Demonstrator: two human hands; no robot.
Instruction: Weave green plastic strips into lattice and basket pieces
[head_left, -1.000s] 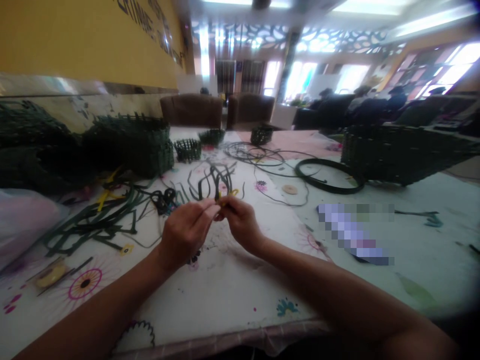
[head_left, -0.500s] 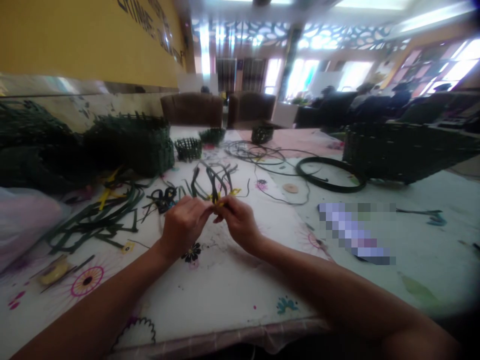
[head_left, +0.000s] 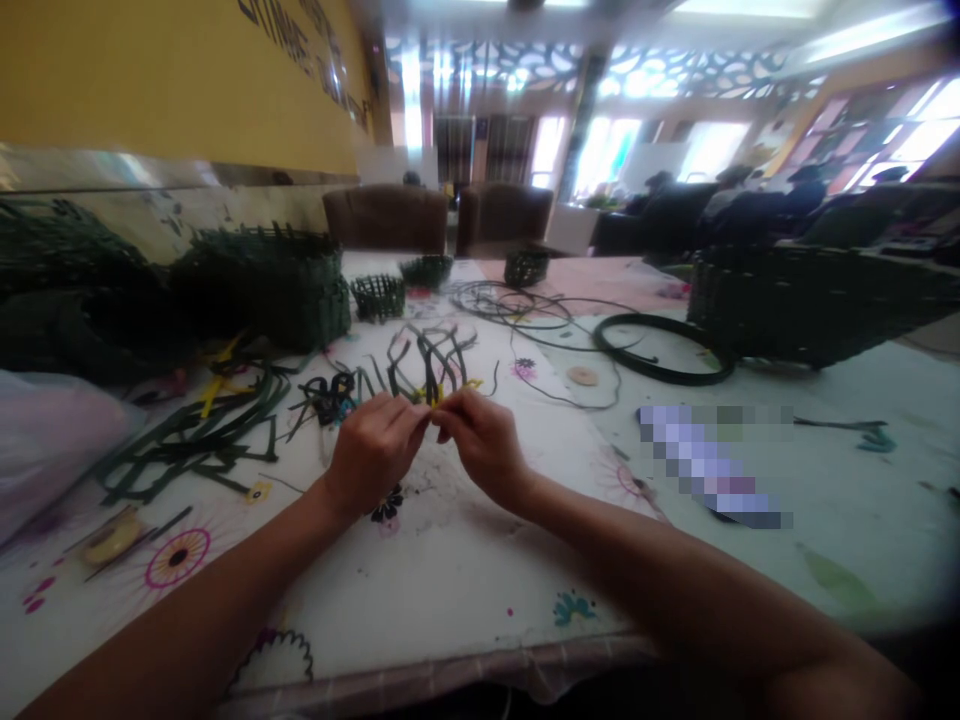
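Note:
My left hand and my right hand meet above the middle of the table, fingertips pinched close together. Both are closed on a small bundle of weaving strips, dark green with yellow at the base. The green ends fan out and curl away beyond my fingers. My fingers cover the point where the strips are gripped, so the exact hold is hidden. Left of my left hand lies a dark looped coil of strip, and farther left a loose heap of green strips.
Dark green woven baskets stand at the left, with small ones at the back. A large basket is at the right, beside a coiled green hoop. Thin loops of cord and a blurred-out object lie on the floral cloth.
My right hand's fingers have turned slightly inward, and its knuckles sit a bit higher. The left hand has shifted slightly right. Both still pinch the strips.

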